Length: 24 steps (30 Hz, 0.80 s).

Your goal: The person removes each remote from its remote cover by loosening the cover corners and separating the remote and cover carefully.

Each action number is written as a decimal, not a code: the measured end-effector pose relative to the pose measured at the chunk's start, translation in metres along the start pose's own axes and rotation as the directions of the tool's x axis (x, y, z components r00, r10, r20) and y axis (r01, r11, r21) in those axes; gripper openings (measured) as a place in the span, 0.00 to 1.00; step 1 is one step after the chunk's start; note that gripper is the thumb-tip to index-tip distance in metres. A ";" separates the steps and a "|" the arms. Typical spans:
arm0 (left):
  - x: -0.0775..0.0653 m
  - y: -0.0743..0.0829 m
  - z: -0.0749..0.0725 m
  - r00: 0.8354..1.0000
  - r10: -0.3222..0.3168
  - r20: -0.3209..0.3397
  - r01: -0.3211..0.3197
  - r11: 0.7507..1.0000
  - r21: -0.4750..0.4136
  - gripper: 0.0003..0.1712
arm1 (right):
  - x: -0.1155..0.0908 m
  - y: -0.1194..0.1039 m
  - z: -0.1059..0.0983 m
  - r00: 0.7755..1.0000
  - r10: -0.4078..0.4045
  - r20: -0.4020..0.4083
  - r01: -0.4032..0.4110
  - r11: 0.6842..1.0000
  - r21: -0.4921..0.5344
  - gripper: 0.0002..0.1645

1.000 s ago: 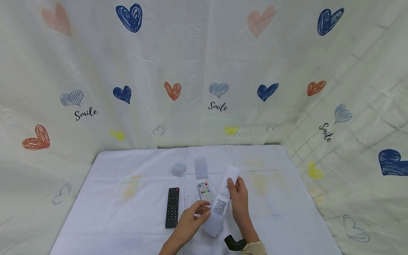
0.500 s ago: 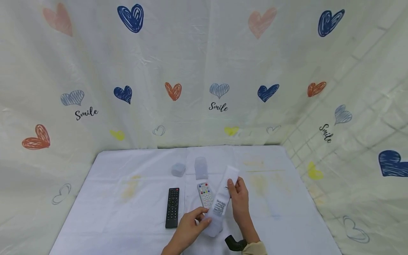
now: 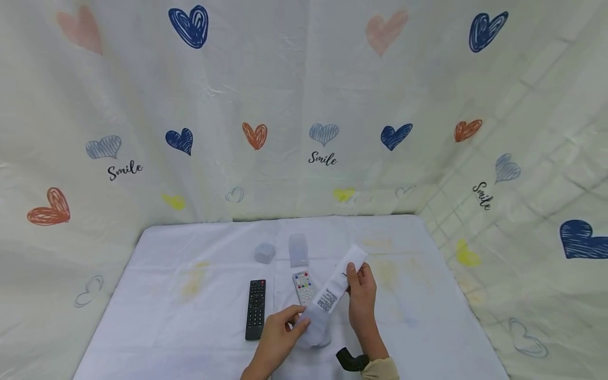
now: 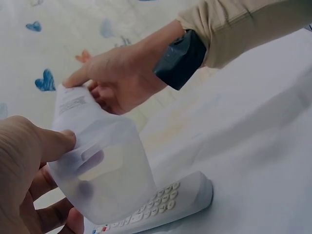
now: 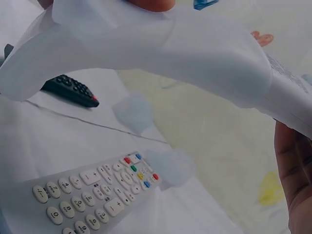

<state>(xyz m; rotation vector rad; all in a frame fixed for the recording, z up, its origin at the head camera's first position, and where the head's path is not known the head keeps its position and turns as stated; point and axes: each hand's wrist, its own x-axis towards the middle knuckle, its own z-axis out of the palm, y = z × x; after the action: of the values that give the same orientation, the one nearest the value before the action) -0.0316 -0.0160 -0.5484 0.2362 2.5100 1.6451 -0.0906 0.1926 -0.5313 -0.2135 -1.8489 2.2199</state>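
A limp, translucent white sleeve (image 3: 315,326) hangs between both hands above the table, its lower part see-through and hollow in the left wrist view. My left hand (image 3: 279,333) pinches its left edge, thumb in front; the other fingers show dimly through the film. From its upper end runs a slim white bar (image 3: 341,278) bearing a printed label, slanting up to the right. My right hand (image 3: 363,298) grips that bar near its top, thumb on the face. Directly below the sleeve, a white remote control (image 5: 92,192) with coloured buttons lies face up, partly hidden by it in the head view.
A black remote control (image 3: 256,309) lies left of the hands. Further back are a small folded translucent piece (image 3: 264,253) and a flat translucent sleeve (image 3: 298,250). The white-covered table (image 3: 161,295) ends at a heart-printed curtain (image 3: 285,184).
My left thumb and fingers have closed on the sleeve's edge. The right hand has moved slightly up and right, tilting the bar further over. Both remotes stay where they lay.
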 end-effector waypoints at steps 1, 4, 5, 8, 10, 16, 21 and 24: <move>0.000 0.000 -0.001 1.000 0.004 -0.002 -0.004 1.000 -0.002 0.18 | 0.001 -0.001 0.001 1.000 -0.004 0.002 0.004 1.000 0.004 0.28; 0.001 0.002 -0.003 1.000 0.007 0.026 -0.006 1.000 -0.013 0.19 | 0.002 -0.003 0.001 1.000 0.004 -0.010 -0.004 1.000 0.008 0.28; 0.001 0.003 -0.003 0.999 0.006 0.038 -0.005 1.000 -0.014 0.20 | 0.002 -0.003 0.001 1.000 0.016 -0.013 -0.016 1.000 0.008 0.28; 0.001 0.004 -0.005 0.998 -0.008 0.069 0.009 1.000 -0.013 0.20 | 0.001 -0.002 0.000 0.998 0.055 -0.008 -0.055 0.998 -0.002 0.28; 0.001 0.005 -0.006 0.996 -0.019 0.085 0.020 1.000 -0.016 0.19 | 0.000 -0.001 0.000 0.997 0.074 -0.005 -0.074 0.997 -0.003 0.29; -0.003 0.006 -0.005 0.999 0.001 0.036 -0.001 1.000 -0.002 0.19 | -0.002 0.004 0.002 0.993 0.096 -0.066 -0.094 0.995 0.031 0.29; -0.007 0.008 0.000 0.998 -0.016 -0.059 0.017 1.000 0.018 0.16 | -0.007 0.009 0.007 0.988 0.086 -0.127 -0.075 0.993 0.090 0.30; -0.009 0.010 0.004 0.993 -0.057 -0.106 0.061 0.998 0.033 0.15 | -0.011 0.011 0.010 0.981 0.078 -0.180 -0.059 0.993 0.104 0.30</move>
<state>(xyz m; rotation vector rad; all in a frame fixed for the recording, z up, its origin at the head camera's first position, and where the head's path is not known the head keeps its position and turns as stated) -0.0219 -0.0106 -0.5408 0.0800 2.5984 1.6314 -0.0838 0.1778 -0.5411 -0.4542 -1.6550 2.2452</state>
